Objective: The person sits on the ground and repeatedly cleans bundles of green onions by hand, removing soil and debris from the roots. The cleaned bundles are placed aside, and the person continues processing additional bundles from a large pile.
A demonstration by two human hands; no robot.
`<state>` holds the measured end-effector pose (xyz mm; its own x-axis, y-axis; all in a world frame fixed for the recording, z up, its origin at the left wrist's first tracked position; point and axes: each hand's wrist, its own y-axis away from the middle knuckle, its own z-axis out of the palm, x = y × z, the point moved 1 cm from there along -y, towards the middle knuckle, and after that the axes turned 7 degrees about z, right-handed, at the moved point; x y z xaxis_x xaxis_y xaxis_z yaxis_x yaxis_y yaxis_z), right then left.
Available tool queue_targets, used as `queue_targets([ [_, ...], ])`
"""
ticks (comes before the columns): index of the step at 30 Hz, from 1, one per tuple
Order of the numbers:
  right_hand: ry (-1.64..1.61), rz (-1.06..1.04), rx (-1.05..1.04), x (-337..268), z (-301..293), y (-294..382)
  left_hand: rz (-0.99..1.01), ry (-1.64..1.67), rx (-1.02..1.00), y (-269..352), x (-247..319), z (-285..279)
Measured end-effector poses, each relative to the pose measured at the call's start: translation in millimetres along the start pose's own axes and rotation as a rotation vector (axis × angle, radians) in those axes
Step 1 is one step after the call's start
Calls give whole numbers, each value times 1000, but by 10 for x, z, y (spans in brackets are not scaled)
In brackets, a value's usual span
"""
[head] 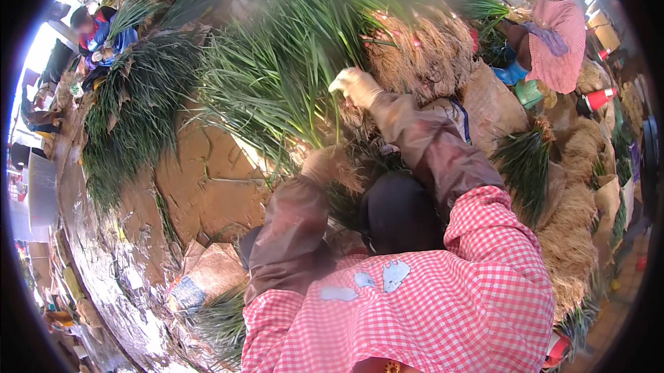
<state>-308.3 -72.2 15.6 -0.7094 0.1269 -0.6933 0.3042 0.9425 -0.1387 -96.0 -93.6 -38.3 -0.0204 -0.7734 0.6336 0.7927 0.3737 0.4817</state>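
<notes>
My left hand (324, 161) is closed around the root end of several spring onions (311, 126). Their green leaves fan up and to the left, and pale roots (350, 176) hang beside the hand. Higher up, my right hand (357, 86) has its fingers curled at a single green leaf (337, 121) that runs down towards the left hand. Both hands look pale, perhaps gloved, and brown sleeve covers (425, 137) reach the elbows. Just beyond the right hand lies a large heap of spring onions with tangled roots (423, 54) and pinkish bulbs.
A dark green pile of spring onions (140, 108) lies left on wet brown ground (212, 191). One person (101, 35) handles a bunch at upper left; another person (557, 41) sits at upper right. A long row of rooted bunches (568, 222) runs along the right, near a red stool (600, 99).
</notes>
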Motion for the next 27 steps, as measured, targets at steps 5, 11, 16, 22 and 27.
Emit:
queue_targets([
  [5, -930, 377, 74, 1, -800, 827, 105, 241, -365, 155, 128, 203],
  [11, 487, 213, -304, -200, -702, 1521, 53, 326, -296, 143, 143, 234],
  [16, -1, 152, -413, -800, -340, 1170, 96, 244, -252, 253, 71, 285],
  [22, -132, 38, -549, -550, -163, 1115, 205, 88, -111, 440, 212, 272],
  [27, 560, 362, -603, 192, -240, 1663, 319, 415, -328, 706, 472, 234],
])
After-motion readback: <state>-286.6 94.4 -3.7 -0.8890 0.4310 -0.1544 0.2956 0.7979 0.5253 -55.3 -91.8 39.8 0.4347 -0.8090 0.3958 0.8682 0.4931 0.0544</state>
